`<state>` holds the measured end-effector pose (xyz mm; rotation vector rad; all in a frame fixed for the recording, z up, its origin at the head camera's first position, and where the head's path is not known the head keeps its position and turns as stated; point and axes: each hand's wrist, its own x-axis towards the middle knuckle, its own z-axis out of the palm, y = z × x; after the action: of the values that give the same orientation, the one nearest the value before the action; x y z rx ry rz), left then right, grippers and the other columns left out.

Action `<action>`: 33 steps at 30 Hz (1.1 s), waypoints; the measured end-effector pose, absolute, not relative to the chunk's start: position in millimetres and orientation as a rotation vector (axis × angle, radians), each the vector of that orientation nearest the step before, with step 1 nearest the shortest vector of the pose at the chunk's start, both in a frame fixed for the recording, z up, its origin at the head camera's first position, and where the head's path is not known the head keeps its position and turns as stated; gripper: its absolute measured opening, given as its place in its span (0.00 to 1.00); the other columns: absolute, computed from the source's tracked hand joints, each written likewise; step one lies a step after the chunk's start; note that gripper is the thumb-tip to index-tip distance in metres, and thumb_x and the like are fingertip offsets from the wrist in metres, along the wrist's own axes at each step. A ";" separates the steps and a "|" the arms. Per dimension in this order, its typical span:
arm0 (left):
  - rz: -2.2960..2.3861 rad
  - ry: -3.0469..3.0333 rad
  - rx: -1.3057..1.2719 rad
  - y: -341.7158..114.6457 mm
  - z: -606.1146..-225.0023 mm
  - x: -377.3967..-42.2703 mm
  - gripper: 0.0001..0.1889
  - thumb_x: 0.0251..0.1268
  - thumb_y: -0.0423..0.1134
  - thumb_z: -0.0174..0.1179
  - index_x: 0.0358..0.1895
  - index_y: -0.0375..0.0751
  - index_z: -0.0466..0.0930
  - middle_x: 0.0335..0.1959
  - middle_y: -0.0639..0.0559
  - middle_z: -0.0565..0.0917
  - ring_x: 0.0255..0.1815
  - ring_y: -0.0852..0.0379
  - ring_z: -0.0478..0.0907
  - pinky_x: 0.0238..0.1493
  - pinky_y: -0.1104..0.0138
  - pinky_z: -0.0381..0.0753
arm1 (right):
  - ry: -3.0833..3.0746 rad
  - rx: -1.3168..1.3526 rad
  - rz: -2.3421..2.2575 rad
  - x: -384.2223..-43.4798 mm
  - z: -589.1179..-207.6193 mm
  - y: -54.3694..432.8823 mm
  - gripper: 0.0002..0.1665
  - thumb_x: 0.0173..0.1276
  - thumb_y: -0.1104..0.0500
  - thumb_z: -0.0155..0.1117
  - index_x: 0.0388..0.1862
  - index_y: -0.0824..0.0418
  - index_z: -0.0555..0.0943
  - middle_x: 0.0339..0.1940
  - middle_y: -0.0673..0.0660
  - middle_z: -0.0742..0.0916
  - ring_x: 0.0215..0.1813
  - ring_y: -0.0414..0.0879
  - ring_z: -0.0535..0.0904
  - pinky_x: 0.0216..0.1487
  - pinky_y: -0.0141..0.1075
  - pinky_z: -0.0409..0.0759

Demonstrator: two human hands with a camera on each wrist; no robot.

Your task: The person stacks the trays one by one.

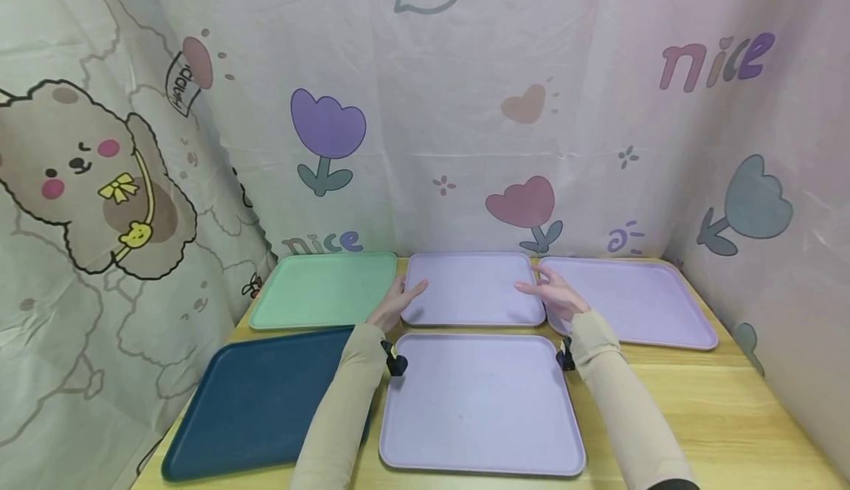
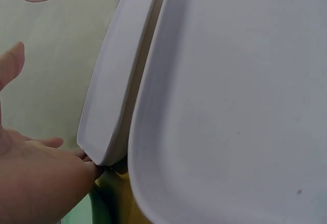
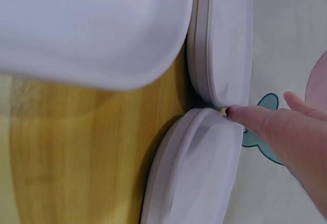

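A lilac tray [image 1: 473, 287] lies at the back middle, with one hand at each short end. My left hand [image 1: 393, 307] is at its left edge, thumb raised over the rim and apart from the fingers. In the left wrist view, the left hand's [image 2: 43, 183] fingertips reach the tray's corner and are partly hidden there. My right hand [image 1: 561, 297] is at the opposite edge, fingers extended. The right wrist view has a right fingertip [image 3: 240, 113] at the narrow gap between this tray and the right-hand lilac tray [image 1: 647, 298]. Neither hand visibly grips anything.
Below my forearms lies a larger lilac tray [image 1: 481, 401]. A green tray [image 1: 325, 291] is at the back left, a dark blue tray [image 1: 272, 401] at the front left. All rest on a wooden table [image 1: 717, 416], with a printed curtain [image 1: 438, 106] behind.
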<state>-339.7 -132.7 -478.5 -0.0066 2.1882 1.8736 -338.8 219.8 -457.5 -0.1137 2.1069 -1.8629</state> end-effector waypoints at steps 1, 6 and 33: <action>1.875 2.185 -0.010 -132.8 -478.4 -339.4 0.52 0.72 0.54 0.59 0.81 0.33 0.33 0.83 0.33 0.35 0.84 0.35 0.32 0.82 0.40 0.36 | 2.106 -0.110 -1.864 -339.4 -457.0 219.3 0.55 0.71 0.62 0.62 0.82 0.69 0.37 0.83 0.72 0.37 0.84 0.69 0.36 0.83 0.61 0.34; 1.896 2.157 -0.004 -131.6 -478.3 -339.8 0.51 0.72 0.54 0.58 0.82 0.35 0.34 0.83 0.34 0.34 0.85 0.36 0.31 0.81 0.39 0.35 | 2.059 -0.062 -1.918 -342.1 -454.5 220.3 0.54 0.72 0.62 0.61 0.82 0.70 0.37 0.83 0.72 0.37 0.84 0.66 0.32 0.83 0.59 0.32; 2.087 2.028 0.027 -138.6 -471.8 -327.8 0.51 0.74 0.50 0.56 0.82 0.42 0.25 0.84 0.45 0.27 0.84 0.41 0.22 0.76 0.31 0.26 | 1.855 0.136 -2.174 -343.3 -457.4 216.0 0.52 0.75 0.61 0.60 0.84 0.63 0.37 0.69 0.58 0.67 0.68 0.48 0.64 0.81 0.45 0.52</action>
<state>-327.8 -138.6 -471.8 0.0275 2.0277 2.0871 -343.3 216.0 -457.4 0.1365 1.8546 -2.1735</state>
